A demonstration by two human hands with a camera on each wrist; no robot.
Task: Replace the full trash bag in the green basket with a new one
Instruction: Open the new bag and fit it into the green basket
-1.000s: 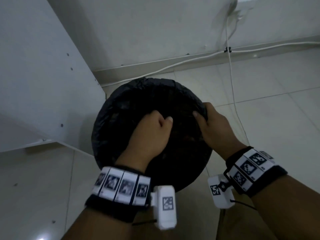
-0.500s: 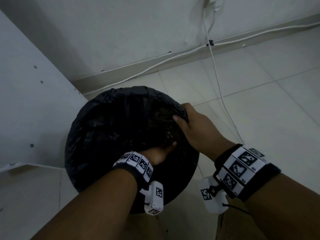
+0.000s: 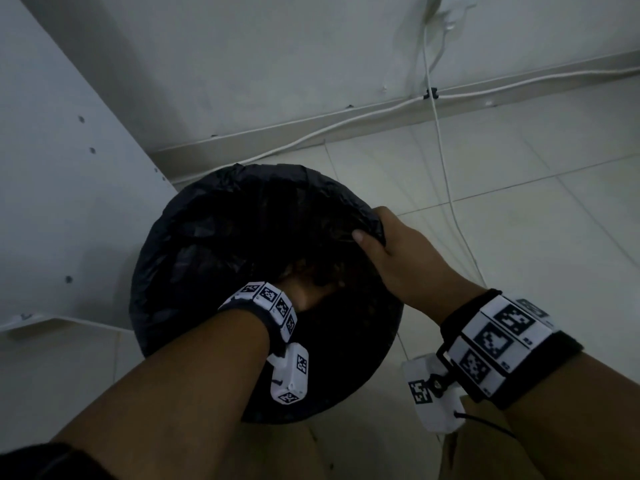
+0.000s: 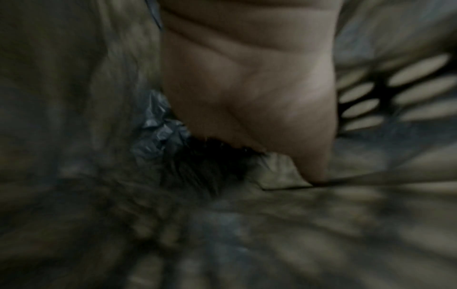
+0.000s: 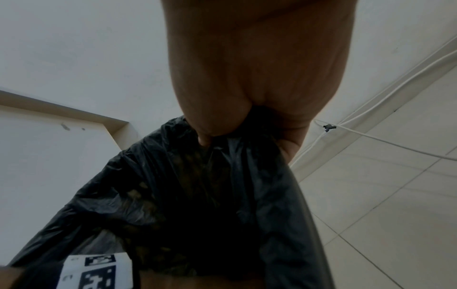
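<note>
Black trash bag (image 3: 214, 237) lining the basket (image 4: 385, 97), which stands on the tiled floor (image 3: 519, 209) beside a white panel (image 3: 62, 188), near the wall. Right hand (image 3: 398, 258) grips the bag's rim, fingers curled round the plastic. Left hand (image 3: 311, 296) reaches down inside the bag; its finger posture cannot be told.

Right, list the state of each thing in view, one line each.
black trash bag: draped over the basket rim, mouth open.
basket: upright on the floor, lined by the bag.
right hand: pinches the bag's edge at the rim.
left hand: reaches down inside the bag; grip hidden.
white cable: lies loose on the floor.
</note>
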